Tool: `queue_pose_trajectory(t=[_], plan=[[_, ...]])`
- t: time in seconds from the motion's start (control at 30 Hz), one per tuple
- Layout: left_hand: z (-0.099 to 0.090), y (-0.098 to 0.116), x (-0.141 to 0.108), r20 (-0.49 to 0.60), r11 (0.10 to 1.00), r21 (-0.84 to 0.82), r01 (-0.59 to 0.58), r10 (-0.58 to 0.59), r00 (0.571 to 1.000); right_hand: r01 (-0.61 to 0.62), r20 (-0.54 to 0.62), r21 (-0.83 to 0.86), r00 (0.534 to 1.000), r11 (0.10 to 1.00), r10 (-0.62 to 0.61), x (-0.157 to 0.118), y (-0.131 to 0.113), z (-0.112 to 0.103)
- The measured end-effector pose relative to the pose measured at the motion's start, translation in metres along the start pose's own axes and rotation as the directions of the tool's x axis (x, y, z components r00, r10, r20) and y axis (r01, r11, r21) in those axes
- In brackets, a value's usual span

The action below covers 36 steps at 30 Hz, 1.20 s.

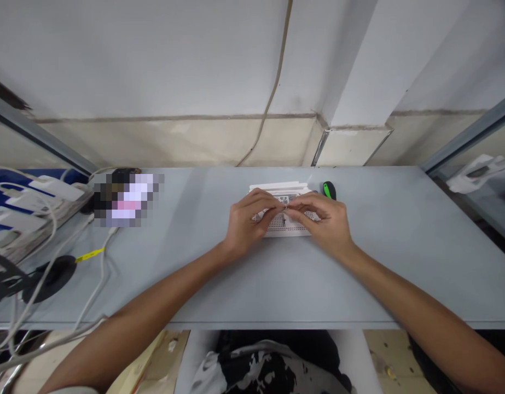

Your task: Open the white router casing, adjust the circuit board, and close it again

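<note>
A white breadboard [291,232] with rows of small dark holes lies on the grey table, partly covered by my hands. My left hand [252,219] is closed in a pinch over its left half. From the other side, my right hand [324,221] pinches too, thumb against forefinger. The fingertips of both hands meet above the board around something tiny and pale that I cannot make out. Just behind the hands lie flat white pieces [274,187] with printed markings near them.
A green and black object [329,190] lies behind my right hand. At the left are a blurred-out phone-like device [131,198], white chargers [26,208], cables and a round black stand base [51,278]. Metal posts rise at both sides, and a wall closes off the back.
</note>
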State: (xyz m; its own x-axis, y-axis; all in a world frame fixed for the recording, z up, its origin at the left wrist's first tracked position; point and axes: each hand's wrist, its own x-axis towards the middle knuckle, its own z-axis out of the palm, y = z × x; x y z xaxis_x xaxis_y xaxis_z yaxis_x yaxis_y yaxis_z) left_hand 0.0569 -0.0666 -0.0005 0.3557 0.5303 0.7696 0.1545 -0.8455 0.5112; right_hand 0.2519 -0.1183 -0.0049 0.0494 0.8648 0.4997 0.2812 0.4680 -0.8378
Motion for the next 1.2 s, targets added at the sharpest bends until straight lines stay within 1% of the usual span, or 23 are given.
queue_pose_trajectory(t=[0.13,0.27,0.43,0.6,0.67,0.73,0.77,0.83,0.87,0.93,1.0,1.03,1.1,1.17,1.2], plan=[[0.002,0.0,-0.001,0.029,1.0,0.016,-0.01,0.01,1.0,0.077,0.004,-0.028,0.997,0.997,-0.077,0.001,0.001,0.001],[0.002,-0.001,-0.002,0.027,0.998,0.019,0.063,-0.064,0.998,0.094,-0.013,-0.029,0.995,0.995,-0.094,0.0,-0.001,0.004],[0.002,0.0,-0.002,0.042,0.987,-0.002,0.161,-0.161,0.986,0.048,-0.016,-0.022,0.999,0.999,-0.048,0.0,-0.002,0.004],[0.002,-0.001,-0.001,0.05,0.989,-0.021,0.147,-0.146,0.988,-0.038,-0.015,0.036,0.999,0.999,0.039,-0.001,-0.002,0.006],[0.001,-0.001,0.0,0.054,0.991,-0.018,0.135,-0.134,0.989,-0.05,-0.017,0.047,0.999,0.998,0.051,0.0,-0.003,0.005],[-0.001,-0.003,0.002,0.057,0.992,0.005,0.128,-0.128,0.99,-0.035,-0.051,0.014,0.998,0.999,0.036,0.004,-0.004,-0.002],[-0.002,-0.005,0.003,0.055,0.992,0.023,0.128,-0.129,0.99,-0.026,-0.076,-0.028,0.997,0.999,0.023,0.008,-0.003,-0.009],[-0.005,-0.01,0.004,0.031,0.987,0.067,0.146,-0.149,0.988,-0.022,-0.118,-0.143,0.993,0.989,0.005,0.022,-0.001,-0.03],[-0.007,-0.014,0.004,0.011,0.982,0.088,0.165,-0.166,0.986,-0.036,-0.109,-0.213,0.994,0.976,0.013,0.031,0.002,-0.042],[-0.011,-0.022,0.005,-0.037,0.971,0.122,0.204,-0.201,0.979,-0.084,-0.067,-0.326,0.996,0.942,0.065,0.055,0.011,-0.068],[-0.014,-0.031,0.004,-0.075,0.963,0.15,0.224,-0.214,0.974,-0.071,0.044,-0.481,0.994,0.874,0.105,0.081,0.024,-0.088],[-0.015,-0.035,0.003,-0.086,0.961,0.161,0.224,-0.213,0.973,-0.051,0.102,-0.545,0.987,0.837,0.126,0.093,0.03,-0.095],[-0.016,-0.041,0.003,-0.093,0.96,0.177,0.218,-0.204,0.975,-0.01,0.231,-0.637,0.952,0.771,0.203,0.115,0.043,-0.102],[-0.017,-0.044,0.002,-0.092,0.96,0.183,0.213,-0.199,0.976,0.054,0.325,-0.704,0.911,0.708,0.254,0.132,0.053,-0.102],[-0.017,-0.045,0.002,-0.091,0.958,0.184,0.218,-0.204,0.975,0.093,0.378,-0.727,0.881,0.68,0.284,0.138,0.057,-0.101]])
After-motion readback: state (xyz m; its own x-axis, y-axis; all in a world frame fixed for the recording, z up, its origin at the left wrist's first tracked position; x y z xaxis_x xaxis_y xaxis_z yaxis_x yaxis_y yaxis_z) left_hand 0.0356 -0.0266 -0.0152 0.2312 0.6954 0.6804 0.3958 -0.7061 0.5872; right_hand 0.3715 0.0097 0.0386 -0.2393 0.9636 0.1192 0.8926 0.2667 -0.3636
